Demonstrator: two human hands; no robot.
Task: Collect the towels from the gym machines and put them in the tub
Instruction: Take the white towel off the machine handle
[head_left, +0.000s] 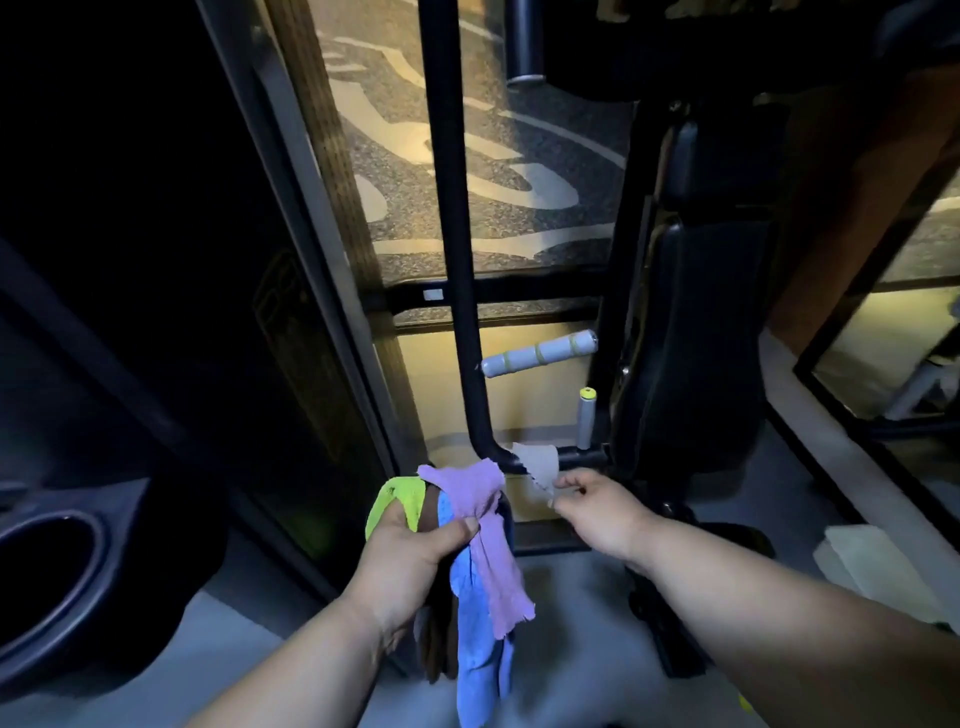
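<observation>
My left hand (410, 545) grips a bunch of towels: a purple one (488, 540) on top, a blue one (475, 670) hanging lowest, a lime-green one (395, 499) to the left and a dark brown one (434, 639) behind. A grey towel (537, 462) is draped over the low horizontal bar (584, 457) of a black gym machine. My right hand (597, 506) pinches the grey towel's lower corner between thumb and fingers. No tub is clearly in view.
A black upright tube (452, 234) rises just behind the towels. A grey padded handle (537, 353) sticks out to the right above the bar. The machine's black seat pad (711, 338) stands right of it. A dark moulded console with a round cup recess (52, 587) is at the lower left.
</observation>
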